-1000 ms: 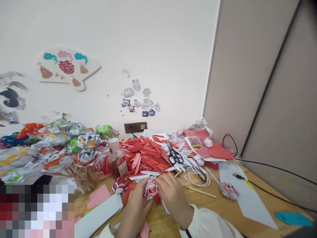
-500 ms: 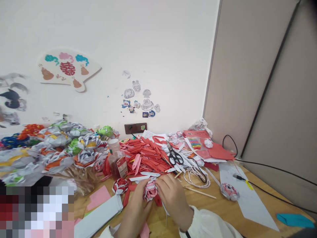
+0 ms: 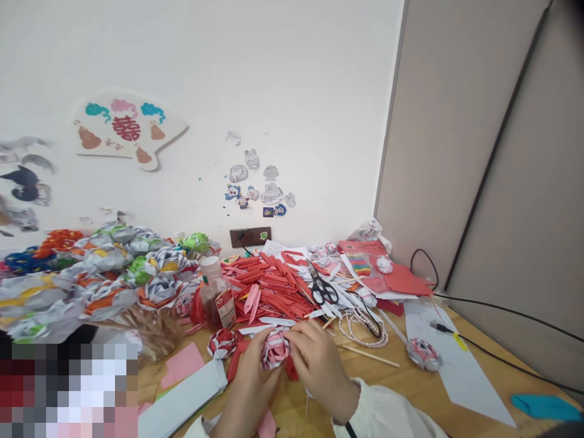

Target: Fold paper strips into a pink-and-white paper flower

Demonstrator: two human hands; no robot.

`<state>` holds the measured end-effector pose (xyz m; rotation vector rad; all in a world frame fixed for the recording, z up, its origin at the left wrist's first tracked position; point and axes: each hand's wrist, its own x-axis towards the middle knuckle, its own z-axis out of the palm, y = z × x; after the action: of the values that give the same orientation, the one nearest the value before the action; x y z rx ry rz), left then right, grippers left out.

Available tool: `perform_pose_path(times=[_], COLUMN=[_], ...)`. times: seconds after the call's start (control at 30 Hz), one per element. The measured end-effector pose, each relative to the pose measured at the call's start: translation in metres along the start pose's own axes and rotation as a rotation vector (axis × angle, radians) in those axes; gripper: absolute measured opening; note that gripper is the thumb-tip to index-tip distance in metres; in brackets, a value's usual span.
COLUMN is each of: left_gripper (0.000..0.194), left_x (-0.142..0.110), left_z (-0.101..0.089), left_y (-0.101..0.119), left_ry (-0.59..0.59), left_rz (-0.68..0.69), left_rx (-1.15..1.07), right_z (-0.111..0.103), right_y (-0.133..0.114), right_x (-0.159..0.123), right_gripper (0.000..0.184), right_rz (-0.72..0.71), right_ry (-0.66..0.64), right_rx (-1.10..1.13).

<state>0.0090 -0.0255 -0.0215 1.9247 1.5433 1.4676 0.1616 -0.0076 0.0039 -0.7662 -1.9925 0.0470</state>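
Observation:
A pink and white paper flower is between my two hands above the front of the table. My left hand is wrapped round its left side and underside. The fingers of my right hand pinch the flower's upper right edge. A thin stick shows below my right hand; its upper end is hidden. Just left of my hands lies a red and white paper flower. Behind them spreads a heap of folded red paper strips, with white strips at its near side.
Black-handled scissors rest on the heap's right side. A jar stands at its left, near many finished paper flowers. Rightward lie a pearl string, a wooden stick, another flower and a black cable. White paper lies front left.
The flower has turned slightly in my hands, so more of its open face shows. My right hand's fingers have shifted a little along its edge.

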Motion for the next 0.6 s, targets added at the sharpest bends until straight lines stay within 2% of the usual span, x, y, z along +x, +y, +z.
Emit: perform_pose_path(times=[0.1, 0.23, 0.5, 0.6], left_gripper=[0.04, 0.05, 0.06, 0.064], left_x=[0.0006, 0.0033, 0.0088, 0.0066], left_z=[0.0017, 0.0035, 0.0019, 0.0045], left_y=[-0.0004, -0.0015, -0.0018, -0.0032], left_ry=[0.017, 0.041, 0.045, 0.01], left_rz=[-0.068, -0.138, -0.181, -0.168], left_rx=[-0.081, -0.242, -0.368, -0.432], right_z=[0.0007, 0.0044, 0.0087, 0.009], right_y=[0.0008, 0.0032, 0.0024, 0.0028], right_x=[0.0001, 0.0, -0.0005, -0.0001], right_gripper=[0.026, 0.012, 0.015, 0.016], right_rz=[0.079, 0.195, 0.268, 0.277], right_ry=[0.026, 0.1, 0.028, 0.038], right_rx=[0.091, 0.187, 0.261, 0.28])
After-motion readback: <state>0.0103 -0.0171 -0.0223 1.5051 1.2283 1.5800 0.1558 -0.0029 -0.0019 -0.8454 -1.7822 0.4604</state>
